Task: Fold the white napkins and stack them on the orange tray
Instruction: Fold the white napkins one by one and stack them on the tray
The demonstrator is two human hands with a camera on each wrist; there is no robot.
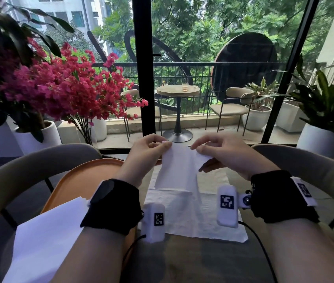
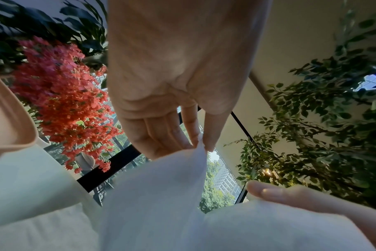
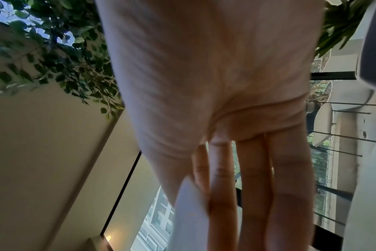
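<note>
Napkin is hanging above the desk, both hands pinching its top corners: left hand at one, right hand at the other, probably lining up edges for a fold. More napkins are lying flat below. Orange tray is sitting left, holding white sheets.

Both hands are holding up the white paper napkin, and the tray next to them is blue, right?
Not quite: the round tray is orange, not blue, as the head view shows. The rest is right: the left hand and the right hand both pinch the white paper napkin by its top edge and hold it up.
</note>
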